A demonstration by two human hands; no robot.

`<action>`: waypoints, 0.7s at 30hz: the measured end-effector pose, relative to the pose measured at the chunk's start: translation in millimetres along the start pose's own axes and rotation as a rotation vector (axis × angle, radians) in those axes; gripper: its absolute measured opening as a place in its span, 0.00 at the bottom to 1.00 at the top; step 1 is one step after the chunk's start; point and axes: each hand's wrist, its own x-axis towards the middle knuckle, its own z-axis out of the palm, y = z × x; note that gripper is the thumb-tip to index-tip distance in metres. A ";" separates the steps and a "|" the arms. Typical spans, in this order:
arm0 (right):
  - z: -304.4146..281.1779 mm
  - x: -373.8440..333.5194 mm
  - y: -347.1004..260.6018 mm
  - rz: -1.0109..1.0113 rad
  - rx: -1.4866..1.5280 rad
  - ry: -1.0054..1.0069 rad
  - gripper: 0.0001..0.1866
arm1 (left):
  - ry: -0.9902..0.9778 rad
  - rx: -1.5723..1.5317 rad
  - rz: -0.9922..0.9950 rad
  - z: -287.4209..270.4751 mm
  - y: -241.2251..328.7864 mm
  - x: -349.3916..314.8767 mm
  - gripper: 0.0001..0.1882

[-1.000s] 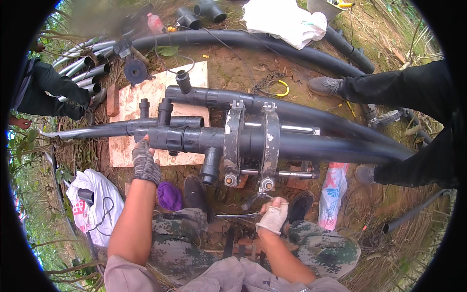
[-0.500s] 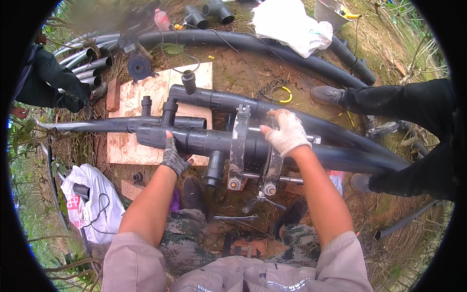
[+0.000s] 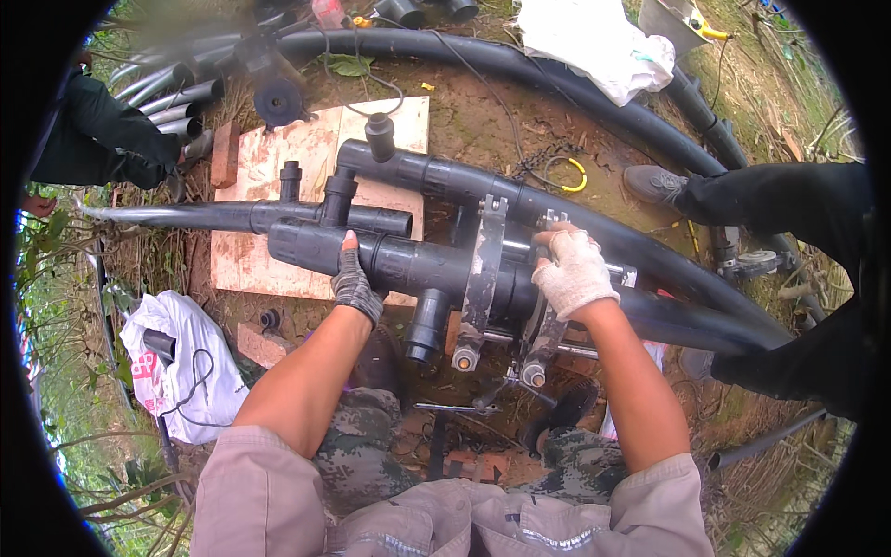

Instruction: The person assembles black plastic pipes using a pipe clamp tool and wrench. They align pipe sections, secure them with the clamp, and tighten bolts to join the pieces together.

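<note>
My left hand (image 3: 357, 286), in a grey fingerless glove, wraps round a black plastic pipe fitting (image 3: 311, 246), thumb on top and fingers underneath. A short branch (image 3: 427, 325) points down from this fitting towards me. My right hand (image 3: 577, 278), in a whitish work glove, grips the right ring of a worn metal pipe clamp (image 3: 543, 334). The clamp's left ring (image 3: 483, 278) encircles the black pipe between my hands. Steel rods join the two rings. Behind lies another black pipe (image 3: 445, 176) with an upright stub (image 3: 380, 137). The fingers' undersides are hidden.
A pale board (image 3: 251, 269) lies under the pipes. A long black pipe (image 3: 557, 84) curves behind. One person's trousered legs (image 3: 789, 195) stand at right; another person (image 3: 102, 139) is at left. White sacks (image 3: 181, 371), a brick (image 3: 225, 156) and a wrench (image 3: 455, 407) lie around.
The view has shifted, so the pipes and clamp appear slightly farther right. My left hand keeps its hold on the fitting; my right hand stays at the clamp, its fingers drawn in a little.
</note>
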 end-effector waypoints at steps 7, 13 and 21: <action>-2.7 -1.6 1.4 0.023 0.037 0.012 0.21 | -0.004 0.024 0.000 9.3 0.9 -4.6 0.41; -3.8 -0.2 -2.1 0.044 0.039 0.000 0.23 | -0.059 0.044 -0.005 5.0 2.0 -1.9 0.43; 29.2 -51.1 21.5 0.037 0.476 0.767 0.18 | -0.082 0.078 0.032 8.4 -0.8 -7.7 0.46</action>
